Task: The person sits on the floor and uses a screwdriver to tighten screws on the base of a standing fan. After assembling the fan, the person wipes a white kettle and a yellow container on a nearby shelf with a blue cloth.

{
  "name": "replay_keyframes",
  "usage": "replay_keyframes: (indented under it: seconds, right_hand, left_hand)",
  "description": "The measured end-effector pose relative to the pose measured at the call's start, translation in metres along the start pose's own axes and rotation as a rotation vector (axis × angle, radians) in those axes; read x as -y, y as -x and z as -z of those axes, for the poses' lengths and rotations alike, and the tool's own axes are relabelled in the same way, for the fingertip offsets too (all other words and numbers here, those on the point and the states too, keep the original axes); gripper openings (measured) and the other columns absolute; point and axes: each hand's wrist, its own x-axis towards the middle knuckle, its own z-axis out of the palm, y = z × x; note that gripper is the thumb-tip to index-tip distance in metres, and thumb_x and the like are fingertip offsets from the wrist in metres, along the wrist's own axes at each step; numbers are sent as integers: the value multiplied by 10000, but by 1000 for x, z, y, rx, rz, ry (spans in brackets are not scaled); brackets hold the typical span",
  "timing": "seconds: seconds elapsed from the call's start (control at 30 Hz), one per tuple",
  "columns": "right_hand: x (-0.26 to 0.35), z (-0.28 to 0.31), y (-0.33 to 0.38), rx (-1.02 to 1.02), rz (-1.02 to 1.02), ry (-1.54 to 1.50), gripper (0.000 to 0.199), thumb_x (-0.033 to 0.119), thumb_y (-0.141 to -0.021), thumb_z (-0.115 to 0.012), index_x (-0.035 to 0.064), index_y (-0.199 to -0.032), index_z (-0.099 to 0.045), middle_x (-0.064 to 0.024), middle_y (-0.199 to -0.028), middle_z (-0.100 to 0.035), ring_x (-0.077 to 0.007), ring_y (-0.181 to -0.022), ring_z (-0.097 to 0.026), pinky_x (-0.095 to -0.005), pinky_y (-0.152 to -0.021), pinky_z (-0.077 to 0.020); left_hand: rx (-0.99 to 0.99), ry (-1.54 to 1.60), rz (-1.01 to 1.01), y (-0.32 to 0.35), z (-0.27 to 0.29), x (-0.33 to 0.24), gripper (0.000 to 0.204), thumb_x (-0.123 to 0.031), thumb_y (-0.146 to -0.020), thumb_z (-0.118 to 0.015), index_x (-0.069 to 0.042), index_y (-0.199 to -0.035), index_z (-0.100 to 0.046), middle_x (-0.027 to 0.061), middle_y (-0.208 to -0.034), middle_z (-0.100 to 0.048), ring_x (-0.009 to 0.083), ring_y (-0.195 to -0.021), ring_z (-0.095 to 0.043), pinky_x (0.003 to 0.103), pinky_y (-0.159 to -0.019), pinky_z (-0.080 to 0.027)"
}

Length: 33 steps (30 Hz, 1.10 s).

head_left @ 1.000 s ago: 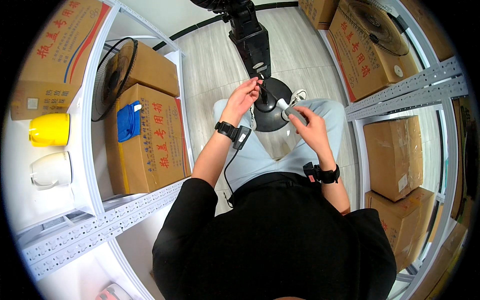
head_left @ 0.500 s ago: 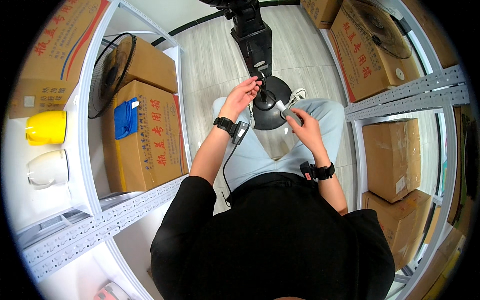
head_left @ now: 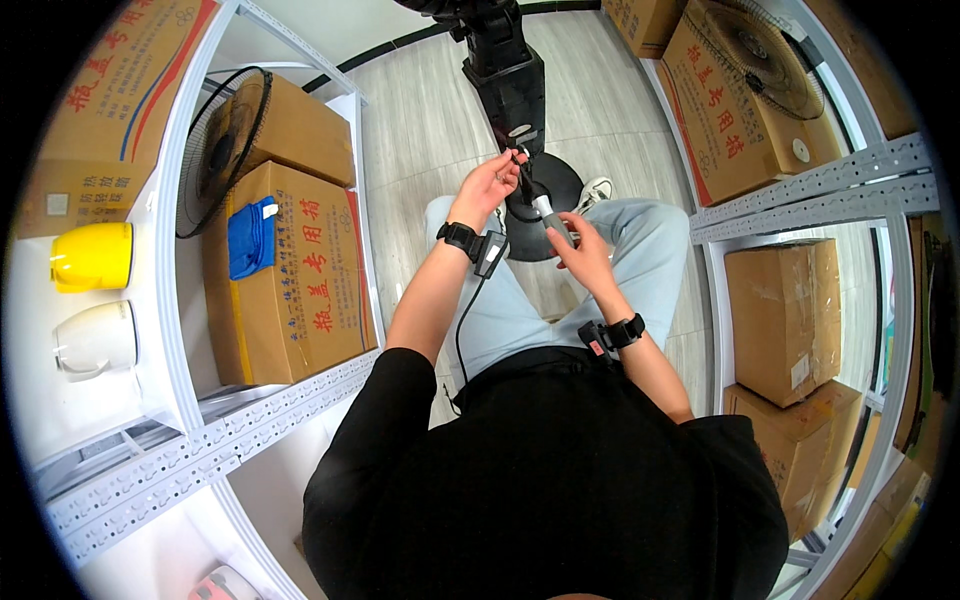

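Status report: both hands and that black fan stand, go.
Left hand pinching at the black fan stand. Right hand gripping a grey-handled tool against it. Nothing blocking.

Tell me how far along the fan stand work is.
Done: black column stands on its round base. In hand: the left hand pinches something small at the column's foot; the right hand holds a grey-handled tool there. Left: fan grilles sit unmounted on the shelves.

The floor (head_left: 430, 110) is of pale wooden planks, with a dark strip running along the white wall (head_left: 330, 25) at the far end. On the left stands a white metal shelf rack (head_left: 190, 455) with brown cardboard boxes (head_left: 300, 270), a blue cloth (head_left: 250, 235), a fan grille (head_left: 215, 150) and a yellow kettle (head_left: 90, 257) above a white kettle (head_left: 95, 340). On the right a grey shelf rack (head_left: 810, 190) carries more cardboard boxes (head_left: 780, 320) and another fan grille (head_left: 765, 50).
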Motion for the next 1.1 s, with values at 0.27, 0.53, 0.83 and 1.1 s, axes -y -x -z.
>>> replay_keyframes:
  seconds: [0.27,0.53,0.83,1.1]
  right_hand:
    - [-5,-18,-10,88,-118,-265,354,240,-932,-590,19,-1205,-547,-87,-1000,-606,-142,-776,-658,-255,-586,-545]
    - [-13,-23,-27,171,-321,-736,402,324,-964,-524,57,-1263,-495,-82,-1077,-578,-146,-855,-641,-254,-640,-531]
    - [-5,-43,-21,25,-344,-648,413,369,-928,-577,57,-1195,-528,-75,-1033,-587,-121,-729,-604,-258,-636,-527]
    - [-7,-45,-20,-37,-158,-290,418,358,-949,-547,38,-1212,-491,-84,-1023,-607,-134,-781,-640,-239,-605,-512]
  left_hand:
    - [-17,-6,-27,-1,2,-7,165,-103,-948,-543,-10,-1084,-556,122,-1069,-622,83,-703,-550,199,-570,-438]
    - [21,-181,9,14,-13,-7,219,-78,-937,-549,26,-1130,-553,122,-1062,-630,63,-652,-493,181,-536,-384]
    - [-94,-322,-56,12,-14,-3,155,-100,-894,-630,9,-999,-595,95,-917,-653,48,-629,-471,171,-495,-350]
    - [-110,-420,-79,11,-11,-5,164,-97,-893,-625,13,-1012,-607,102,-909,-649,45,-636,-479,169,-507,-355]
